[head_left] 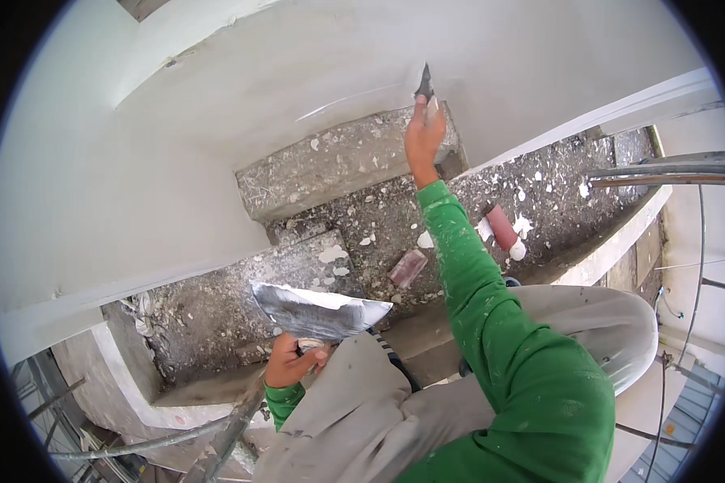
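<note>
My right hand [424, 145] is closed around a putty knife [424, 83], its arm stretched out ahead. The knife's blade points up at the grey-white wall [354, 56]; whether it touches the surface I cannot tell. Low down at the left, my left hand [292, 362] grips the handle of a wide plastering blade [310, 315], beside my knee. White putty lies along the blade's upper edge, and grey smears cover its face.
A concrete ledge [330, 161] spattered with white runs along the wall's foot. A reddish cylinder [502, 227] and a pink block [408, 268] lie on the dirty trough floor. Metal poles [225, 443] stand at lower left, others [669, 171] at right.
</note>
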A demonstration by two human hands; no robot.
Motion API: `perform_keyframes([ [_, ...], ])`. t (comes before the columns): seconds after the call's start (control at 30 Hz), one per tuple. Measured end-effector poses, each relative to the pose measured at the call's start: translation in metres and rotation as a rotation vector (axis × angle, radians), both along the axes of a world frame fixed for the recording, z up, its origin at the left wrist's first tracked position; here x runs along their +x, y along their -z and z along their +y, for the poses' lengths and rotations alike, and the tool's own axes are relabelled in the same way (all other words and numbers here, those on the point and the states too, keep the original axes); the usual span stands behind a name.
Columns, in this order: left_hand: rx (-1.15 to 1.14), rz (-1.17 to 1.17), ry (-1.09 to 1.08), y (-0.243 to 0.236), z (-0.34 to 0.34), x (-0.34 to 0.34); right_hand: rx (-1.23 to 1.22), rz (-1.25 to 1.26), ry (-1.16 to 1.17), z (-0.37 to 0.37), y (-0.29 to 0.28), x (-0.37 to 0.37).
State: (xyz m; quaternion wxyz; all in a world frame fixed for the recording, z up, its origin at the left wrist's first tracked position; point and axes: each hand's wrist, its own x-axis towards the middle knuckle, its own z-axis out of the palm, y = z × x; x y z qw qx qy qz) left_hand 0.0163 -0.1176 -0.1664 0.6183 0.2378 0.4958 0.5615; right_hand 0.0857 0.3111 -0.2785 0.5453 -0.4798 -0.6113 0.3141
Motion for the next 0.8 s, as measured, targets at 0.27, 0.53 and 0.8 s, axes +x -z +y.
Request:
perform_keyframes([
  [0.27, -0.020, 0.016, 0.114, 0.008, 0.032, 0.003, 0.285, -0.124, 0.274, 0.082, -0.030, 0.072],
  [0.53, -0.015, 0.042, 0.168, 0.007, 0.032, 0.001, 0.130, -0.118, 0.297, 0.070, -0.046, 0.034],
  [0.8, -0.010, -0.006, 0.039, -0.005, 0.010, 0.005, 0.219, -0.102, 0.151, 0.035, -0.030, -0.030],
])
